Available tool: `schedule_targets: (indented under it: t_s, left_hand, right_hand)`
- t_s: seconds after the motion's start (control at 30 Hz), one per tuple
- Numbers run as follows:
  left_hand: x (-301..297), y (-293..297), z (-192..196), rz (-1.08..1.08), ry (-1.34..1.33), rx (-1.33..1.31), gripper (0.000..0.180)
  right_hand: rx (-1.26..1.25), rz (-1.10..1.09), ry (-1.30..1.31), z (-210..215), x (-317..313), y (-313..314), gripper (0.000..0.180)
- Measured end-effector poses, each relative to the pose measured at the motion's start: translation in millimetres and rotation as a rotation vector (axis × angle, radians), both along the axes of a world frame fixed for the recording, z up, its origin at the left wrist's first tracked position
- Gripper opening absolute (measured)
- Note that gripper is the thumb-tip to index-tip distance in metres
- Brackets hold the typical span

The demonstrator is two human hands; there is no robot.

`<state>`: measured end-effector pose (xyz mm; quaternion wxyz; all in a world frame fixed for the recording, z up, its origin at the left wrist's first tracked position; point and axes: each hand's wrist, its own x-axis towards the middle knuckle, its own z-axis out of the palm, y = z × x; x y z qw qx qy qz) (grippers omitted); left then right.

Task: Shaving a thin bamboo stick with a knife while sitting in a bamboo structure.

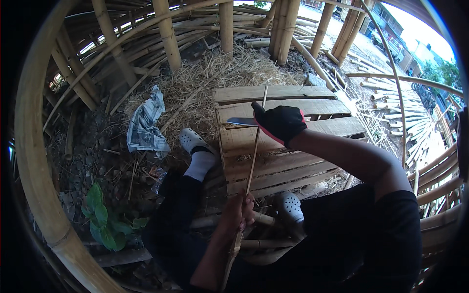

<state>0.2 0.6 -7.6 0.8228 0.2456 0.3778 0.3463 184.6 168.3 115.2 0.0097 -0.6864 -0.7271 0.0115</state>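
Observation:
A long, thin bamboo strip (254, 161) runs from near my lap up across a wooden slatted platform (273, 141). My bare left hand (238, 211) is closed around its lower part, just off the platform's near edge. My right hand (281, 123), in a black and red glove, grips a knife whose handle is hidden in the fist. The knife's blade (239, 121) points left and crosses the strip near its far end. The gloved thumb is beside the strip; whether it presses on it I cannot tell.
My feet in light clogs (192, 140) flank the platform. Crumpled newspaper (148, 122) lies to the left, near a leafy plant (100, 215). Dry shavings (205, 73) cover the ground beyond. Upright bamboo poles (226, 29) stand at the back, and a curved bamboo pole (36, 161) bounds the left side.

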Motion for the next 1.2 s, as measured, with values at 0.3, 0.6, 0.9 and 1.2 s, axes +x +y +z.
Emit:
schedule_targets:
  t_s: [0.3, 0.6, 0.9, 1.2]
  left_hand:
    - [0.3, 2.2, -3.1, -0.017, -0.056, 0.002, 0.043]
    - [3.2, 2.2, -3.9, -0.002, -0.058, 0.022, 0.043]
    - [0.2, 2.0, 1.9, 0.006, -0.009, -0.005, 0.042]
    - [2.1, -2.5, 5.7, 0.05, 0.108, 0.0, 0.044]
  right_hand:
    - [0.069, 0.037, 0.001, -9.2, 17.8, 17.2, 0.055]
    - [0.133, 0.174, -0.218, -22.6, 15.4, 19.9, 0.04]
    - [0.074, 0.123, -0.112, -34.0, 7.5, 7.6, 0.042]
    - [0.041, 0.132, -0.105, -11.7, 3.9, -5.9, 0.056]
